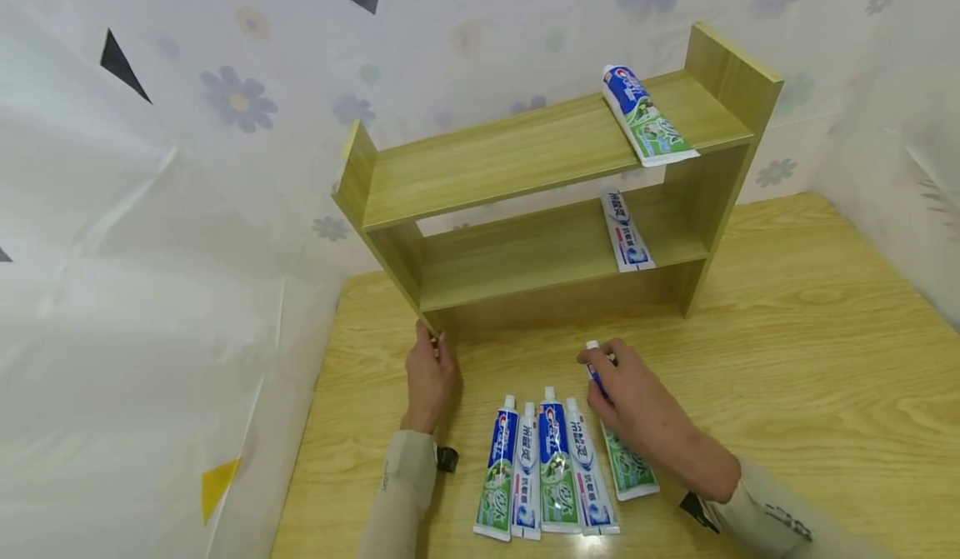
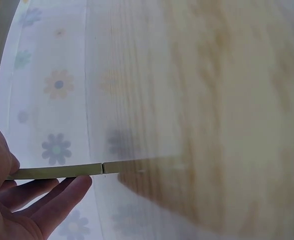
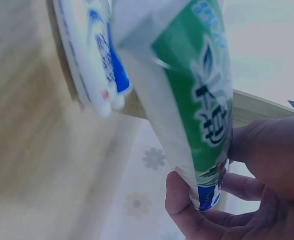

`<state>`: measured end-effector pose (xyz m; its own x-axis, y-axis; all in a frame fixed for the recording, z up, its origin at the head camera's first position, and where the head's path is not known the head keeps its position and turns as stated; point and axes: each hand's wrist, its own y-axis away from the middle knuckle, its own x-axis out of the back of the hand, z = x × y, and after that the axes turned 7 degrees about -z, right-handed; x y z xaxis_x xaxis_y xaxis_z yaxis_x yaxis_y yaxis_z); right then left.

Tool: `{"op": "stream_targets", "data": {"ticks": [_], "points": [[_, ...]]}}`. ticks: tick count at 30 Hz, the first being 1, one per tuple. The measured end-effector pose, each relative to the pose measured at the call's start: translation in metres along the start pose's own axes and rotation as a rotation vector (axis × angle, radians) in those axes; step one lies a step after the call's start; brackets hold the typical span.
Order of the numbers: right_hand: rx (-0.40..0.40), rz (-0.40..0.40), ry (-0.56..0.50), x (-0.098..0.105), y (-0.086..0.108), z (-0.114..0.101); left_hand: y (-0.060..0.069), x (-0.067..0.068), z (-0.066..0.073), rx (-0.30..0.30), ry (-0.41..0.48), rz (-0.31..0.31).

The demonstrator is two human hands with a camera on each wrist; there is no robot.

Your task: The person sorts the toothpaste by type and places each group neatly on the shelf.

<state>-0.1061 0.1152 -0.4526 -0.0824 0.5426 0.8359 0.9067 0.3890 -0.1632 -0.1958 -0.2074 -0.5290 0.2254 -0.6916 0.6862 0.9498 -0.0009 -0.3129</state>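
Observation:
My right hand grips a green, blue and white Crest toothpaste tube near its cap end, just above the table. In the right wrist view, thumb and fingers wrap the tube's blue end. My left hand holds the bottom of the left side panel of a wooden shelf rack. The left wrist view has the panel edge between thumb and fingers. Another Crest tube lies on the top shelf at the right. Below it, a white toothpaste tube rests on the middle shelf.
Several toothpaste tubes lie side by side on the wooden table between my forearms, including a Crest tube and a white tube, caps toward the rack. A flower-patterned sheet hangs behind the rack and along the left.

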Motion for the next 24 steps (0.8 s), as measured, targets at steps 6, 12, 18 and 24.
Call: {"op": "stream_targets", "data": {"ticks": [6,12,18,24], "points": [[0.027,0.021,0.019,0.011,-0.007,-0.002,-0.005,-0.009,-0.022,-0.018,-0.001,0.014],[0.040,0.039,0.044,0.025,-0.012,-0.007,-0.002,0.000,-0.002,-0.045,-0.005,0.025],[0.116,0.138,0.074,0.045,-0.025,-0.017,-0.007,-0.020,-0.049,-0.050,0.029,0.043],[0.158,0.206,0.079,0.064,-0.035,-0.025,-0.008,-0.022,-0.055,-0.110,0.020,0.059]]}}
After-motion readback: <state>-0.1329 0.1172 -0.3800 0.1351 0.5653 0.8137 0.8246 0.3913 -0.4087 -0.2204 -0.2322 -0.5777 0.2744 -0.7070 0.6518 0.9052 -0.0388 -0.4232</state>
